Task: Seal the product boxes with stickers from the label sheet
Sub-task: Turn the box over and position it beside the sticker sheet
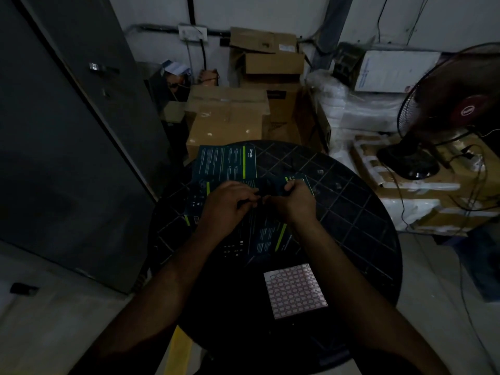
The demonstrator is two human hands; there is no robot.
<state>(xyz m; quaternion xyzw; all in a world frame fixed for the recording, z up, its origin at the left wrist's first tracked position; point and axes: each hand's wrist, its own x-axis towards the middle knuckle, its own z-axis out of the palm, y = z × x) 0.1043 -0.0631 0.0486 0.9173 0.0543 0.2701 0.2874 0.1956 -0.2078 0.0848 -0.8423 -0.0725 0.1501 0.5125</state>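
- On the far left of the round black table [351, 217], one dark product box [226, 162] lies flat and apart from the hands; whether a sticker seals it already is too dim to tell.
- The left hand [230, 205] hovers over a second dark box [266, 231] at the table's middle, its fingers [247, 203] curled and pinching something small at the box's upper edge. That is probably a sticker or a flap, but the poor light does not settle which.
- Just beside it, the right hand [293, 201] grips the far end of the same box, its fingers curled round the dark edge, apparently steadying it.
- The judgement: this box is in hand and being closed or sealed, not yet finished.
- To the right and nearer the person, the label sheet [295, 290] lies flat on the table, well apart from both hands. Its grid of pale stickers looks nearly full, so few seem used.
- Left to do: press this seal down, then check the far box.
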